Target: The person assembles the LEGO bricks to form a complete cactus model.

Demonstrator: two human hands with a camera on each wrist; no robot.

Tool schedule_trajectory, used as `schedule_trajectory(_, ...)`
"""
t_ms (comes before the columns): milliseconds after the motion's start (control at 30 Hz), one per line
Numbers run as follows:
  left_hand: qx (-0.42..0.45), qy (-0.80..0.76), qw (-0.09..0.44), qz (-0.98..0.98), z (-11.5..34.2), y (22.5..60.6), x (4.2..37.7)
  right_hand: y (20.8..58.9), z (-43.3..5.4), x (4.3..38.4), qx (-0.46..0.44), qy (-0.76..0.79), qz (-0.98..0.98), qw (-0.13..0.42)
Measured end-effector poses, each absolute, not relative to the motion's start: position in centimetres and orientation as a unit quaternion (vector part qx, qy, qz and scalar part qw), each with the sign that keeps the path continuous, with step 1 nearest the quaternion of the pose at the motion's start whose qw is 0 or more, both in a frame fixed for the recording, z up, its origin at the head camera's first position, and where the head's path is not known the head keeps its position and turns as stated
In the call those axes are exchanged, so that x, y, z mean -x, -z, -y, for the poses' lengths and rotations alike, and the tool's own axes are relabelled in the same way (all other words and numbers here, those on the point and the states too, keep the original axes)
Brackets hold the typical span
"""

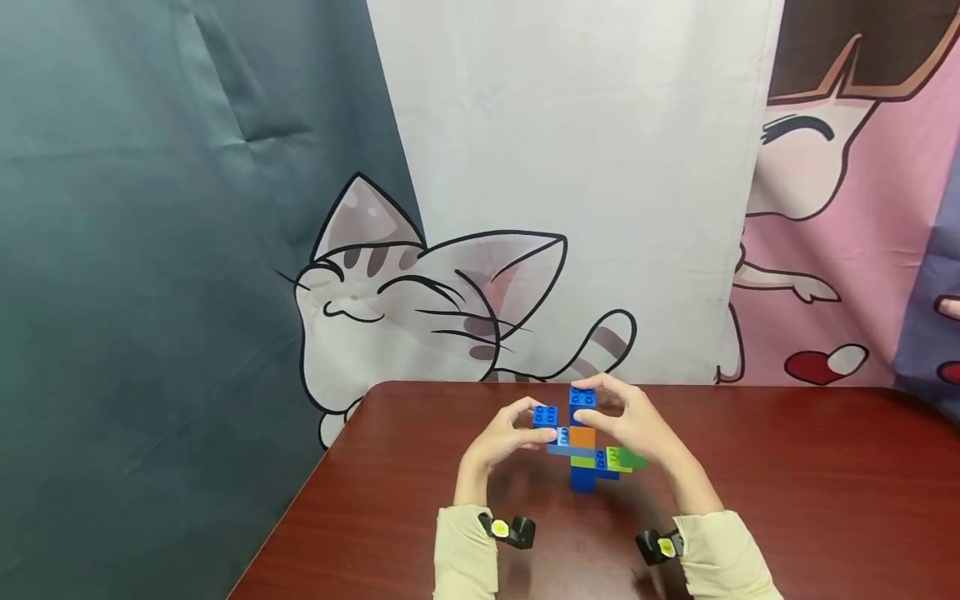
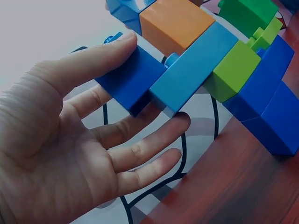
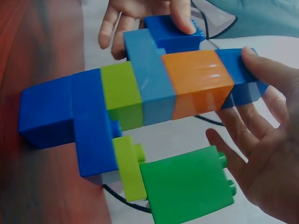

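Observation:
A stack of toy building bricks stands on the table in front of me. From the bottom it has a blue brick (image 1: 582,481), a long blue brick (image 3: 96,126), a lime brick (image 2: 235,70), a light blue brick (image 2: 194,70) and an orange brick (image 3: 198,86). My left hand (image 1: 497,437) pinches a small blue brick (image 2: 135,77) on the light blue one's left end. With thumb and fingers, my right hand (image 1: 633,425) grips the blue brick (image 3: 243,95) on top of the orange one. A flat lime piece (image 3: 129,168) and green brick (image 3: 189,184) sit on the right side.
The reddish-brown wooden table (image 1: 397,500) spreads around the stack, its far edge just beyond my hands. Behind it hangs a cloth (image 1: 585,167) printed with a cartoon cat and a figure. Each wrist wears a small black camera.

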State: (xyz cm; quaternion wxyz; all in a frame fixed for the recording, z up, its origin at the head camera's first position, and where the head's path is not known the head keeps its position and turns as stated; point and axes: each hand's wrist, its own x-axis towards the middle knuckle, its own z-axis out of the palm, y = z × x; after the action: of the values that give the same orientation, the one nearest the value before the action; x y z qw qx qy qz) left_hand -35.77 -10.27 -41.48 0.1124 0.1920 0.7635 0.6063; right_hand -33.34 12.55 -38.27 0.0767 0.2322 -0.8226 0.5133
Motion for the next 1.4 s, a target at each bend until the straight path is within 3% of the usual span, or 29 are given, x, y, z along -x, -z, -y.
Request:
schedule_trajectory(1033, -0.196, -0.596, 0.096, -0.773, 10.0, 41.8, 35.7, 39.4, -12.8, 33.8, -0.243, -0.497, 0.827, 0.098)
schedule_trajectory(1400, -0.193, -0.595, 0.087, -0.775, 9.9, 41.6, 35.7, 39.1, -13.1, 33.7, -0.196, -0.478, 0.853, 0.077)
